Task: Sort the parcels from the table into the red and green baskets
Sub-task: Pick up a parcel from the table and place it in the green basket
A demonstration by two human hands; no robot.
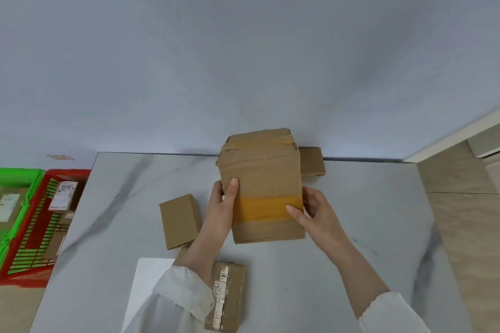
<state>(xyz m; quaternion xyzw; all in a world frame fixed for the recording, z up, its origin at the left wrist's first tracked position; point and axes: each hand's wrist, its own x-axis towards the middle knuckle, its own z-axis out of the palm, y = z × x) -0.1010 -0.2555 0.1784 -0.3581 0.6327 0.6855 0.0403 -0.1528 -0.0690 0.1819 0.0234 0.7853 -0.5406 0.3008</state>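
Large parcel over mid worktop, gripped from both sides. Left hand curls round its left edge, thumb on top; right hand does likewise on the right edge. Small parcel lies just left, taped parcel near. Red basket and green basket stand left of the worktop.

No legible text — white label in red basket, second label in green basket, both too blurred.
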